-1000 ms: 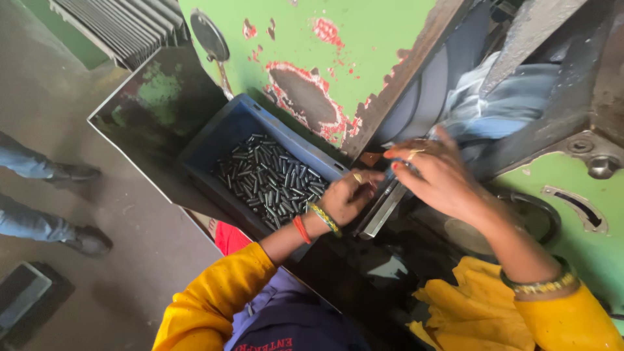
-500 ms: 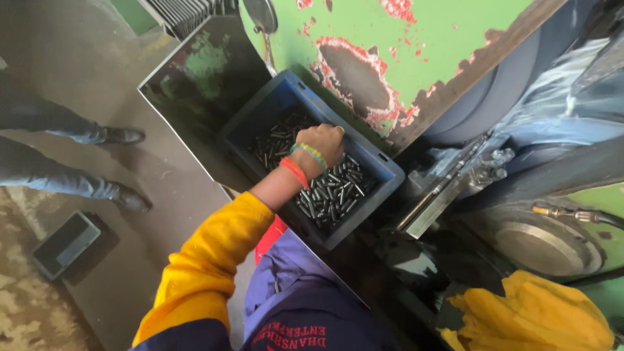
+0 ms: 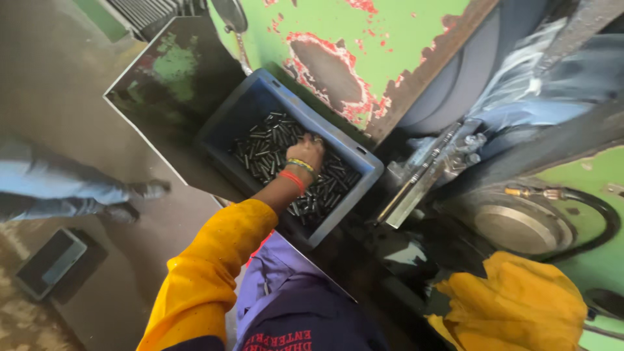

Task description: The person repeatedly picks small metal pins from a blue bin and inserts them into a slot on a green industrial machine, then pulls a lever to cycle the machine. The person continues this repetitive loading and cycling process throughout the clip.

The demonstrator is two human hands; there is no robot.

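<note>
While another person's legs (image 3: 78, 195) stand on the floor at far left, my left hand (image 3: 307, 153) reaches down into the blue plastic crate (image 3: 364, 170), fingers curled among the small dark metal pins (image 3: 273, 146); whether they pinch one I cannot tell. The pins lie directly beneath and around my hand, heaped with long axes every way. My right hand is out of view, only its yellow sleeve (image 3: 520, 302) showing, well apart beside the green machine (image 3: 403, 39).
</note>
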